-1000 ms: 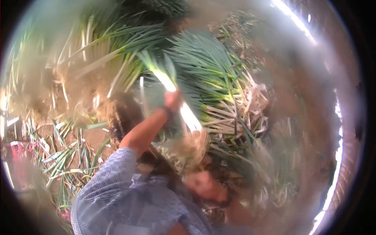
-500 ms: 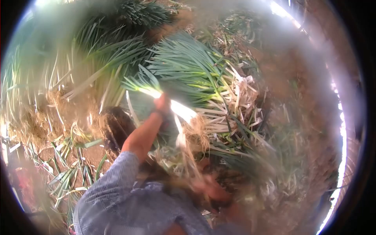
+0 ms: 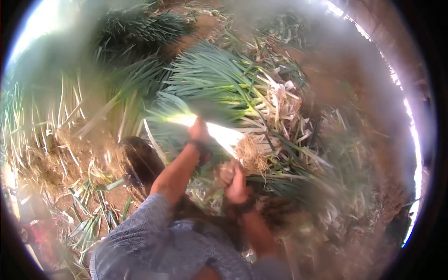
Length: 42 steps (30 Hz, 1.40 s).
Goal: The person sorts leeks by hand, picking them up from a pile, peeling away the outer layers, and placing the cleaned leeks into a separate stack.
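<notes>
My left hand [image 3: 199, 129] is wrapped round the white stalks of a bunch of green onions [image 3: 226, 135]. Their green leaves point up and left, and the pale, stringy roots [image 3: 252, 153] hang at the lower right end. Just below those roots, my right hand [image 3: 233, 181] is closed with the thumb up, beside the tip of a thin white stalk. What its fingers pinch is hidden. Beyond both hands lies a large pile of green onions [image 3: 210, 77], with papery root ends [image 3: 284, 100] facing right.
More green onions with rooty bases [image 3: 56, 144] stand packed at the left. A dark shoe [image 3: 140, 161] is between them and my left arm. Cut leaves [image 3: 93, 217] litter the soil at lower left, and trimmings [image 3: 336, 186] cover the right. Blur veils parts of the view.
My right hand has risen from low near my lap to just under the roots, and is now closed there. My left hand still grips the bunch, now slightly lower and to the right.
</notes>
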### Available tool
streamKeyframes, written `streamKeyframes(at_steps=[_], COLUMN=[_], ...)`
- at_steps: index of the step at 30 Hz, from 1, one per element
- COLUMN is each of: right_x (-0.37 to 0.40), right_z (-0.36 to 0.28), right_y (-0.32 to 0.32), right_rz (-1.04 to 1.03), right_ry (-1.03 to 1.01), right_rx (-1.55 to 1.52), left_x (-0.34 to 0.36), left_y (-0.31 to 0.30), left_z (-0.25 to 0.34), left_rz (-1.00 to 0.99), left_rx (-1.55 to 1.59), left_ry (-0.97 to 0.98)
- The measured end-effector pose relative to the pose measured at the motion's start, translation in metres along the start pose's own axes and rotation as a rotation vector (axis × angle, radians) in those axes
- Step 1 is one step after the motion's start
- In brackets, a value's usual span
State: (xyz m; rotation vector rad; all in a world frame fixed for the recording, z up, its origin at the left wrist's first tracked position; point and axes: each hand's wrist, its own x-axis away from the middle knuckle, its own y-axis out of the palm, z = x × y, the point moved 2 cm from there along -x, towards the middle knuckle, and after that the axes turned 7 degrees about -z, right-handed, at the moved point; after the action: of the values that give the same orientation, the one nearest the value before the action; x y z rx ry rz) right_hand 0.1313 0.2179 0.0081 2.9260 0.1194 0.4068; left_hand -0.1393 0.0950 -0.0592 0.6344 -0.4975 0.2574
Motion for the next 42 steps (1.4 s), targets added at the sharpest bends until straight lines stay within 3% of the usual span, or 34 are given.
streamKeyframes(at_steps=[1,3,5,7,8,10,11,12,13,14,15,17,18,19,20,21,23,25,27,28,29,30,31,34,36,38,40,41,42], right_x=[0.001,0.026,0.065,0.110,0.130,0.163,0.180,0.170,0.160,0.156,0.138,0.101,0.075,0.051,0.023,0.000,-0.033,-0.044,-0.045,-0.032,-0.030,-0.019,-0.005,0.003,-0.001,-0.025,-0.057,-0.072,-0.081], right_z=[0.003,-0.026,-0.087,-0.141,-0.150,-0.140,-0.083,-0.104,-0.107,-0.101,-0.121,-0.160,-0.142,-0.126,-0.105,-0.075,-0.085,-0.094,-0.111,-0.114,-0.099,-0.100,-0.101,-0.109,-0.135,-0.166,-0.202,-0.220,-0.237], right_y=[0.005,-0.007,-0.039,-0.094,-0.129,-0.204,-0.296,-0.288,-0.278,-0.269,-0.229,-0.168,-0.159,-0.149,-0.134,-0.119,-0.057,-0.020,0.014,0.019,0.006,0.014,0.014,0.006,0.035,0.066,0.109,0.130,0.164], right_rz=[-0.008,-0.057,-0.040,0.167,0.343,0.603,0.591,0.592,0.668,0.760,0.685,0.544,0.542,0.472,0.277,0.185,-0.047,-0.199,-0.153,0.084,0.099,0.259,0.398,0.363,0.401,0.246,-0.089,-0.247,-0.407], right_ry=[0.010,-0.002,-0.049,-0.029,0.021,0.150,0.129,0.066,-0.018,-0.096,0.040,0.302,0.093,0.068,-0.148,-0.210,-0.129,-0.193,-0.260,-0.178,-0.212,-0.283,-0.225,-0.163,-0.289,-0.338,-0.435,-0.506,-0.528], right_rx=[-0.018,0.172,0.456,0.820,1.029,1.360,1.656,1.229,1.290,1.337,1.206,0.930,0.790,0.665,0.449,0.189,-0.236,-0.481,-0.759,-0.764,-0.729,-0.763,-0.749,-0.689,-0.567,-0.375,-0.086,0.042,0.190], left_x=[-0.009,-0.092,-0.052,-0.076,-0.032,-0.016,0.006,0.003,-0.019,0.010,0.055,0.128,0.160,0.179,0.192,0.198,0.203,0.208,0.233,0.216,0.229,0.242,0.254,0.272,0.271,0.262,0.270,0.265,0.258], left_y=[-0.002,-0.054,-0.045,-0.074,-0.054,-0.068,-0.057,-0.056,-0.076,-0.064,-0.046,-0.014,0.002,0.013,0.023,0.029,0.030,0.019,-0.008,-0.040,-0.052,-0.063,-0.075,-0.119,-0.145,-0.156,-0.140,-0.138,-0.143], left_z=[-0.002,-0.024,0.006,-0.002,0.018,0.007,0.016,0.004,-0.027,-0.017,0.006,0.042,0.059,0.073,0.087,0.094,0.095,0.091,0.093,0.072,0.074,0.076,0.078,0.082,0.068,0.078,0.142,0.167,0.209], left_rz=[0.028,-0.046,0.004,-0.051,0.006,-0.365,-0.230,-0.218,-0.355,-0.440,-0.511,-0.602,-0.608,-0.670,-0.732,-0.791,-1.142,-1.333,-1.215,-1.465,-1.409,-1.350,-1.287,-1.307,-1.161,-1.077,-1.069,-1.002,-0.917], left_rx=[-0.043,-0.209,0.150,-0.128,0.046,-0.060,-0.326,-0.352,-0.149,-0.466,-0.730,-0.774,-0.622,-0.681,-0.737,-0.791,-0.835,-0.578,-0.706,-0.436,-0.721,-1.029,-1.314,-0.944,-1.046,-0.931,-0.696,-0.467,-0.480], left_ry=[0.025,0.382,0.193,0.213,0.069,0.189,0.047,0.004,-0.127,0.016,0.143,0.153,0.059,0.025,-0.005,-0.034,0.080,-0.231,-0.296,-0.238,-0.131,-0.031,0.036,0.182,0.431,0.530,0.257,0.410,0.493])
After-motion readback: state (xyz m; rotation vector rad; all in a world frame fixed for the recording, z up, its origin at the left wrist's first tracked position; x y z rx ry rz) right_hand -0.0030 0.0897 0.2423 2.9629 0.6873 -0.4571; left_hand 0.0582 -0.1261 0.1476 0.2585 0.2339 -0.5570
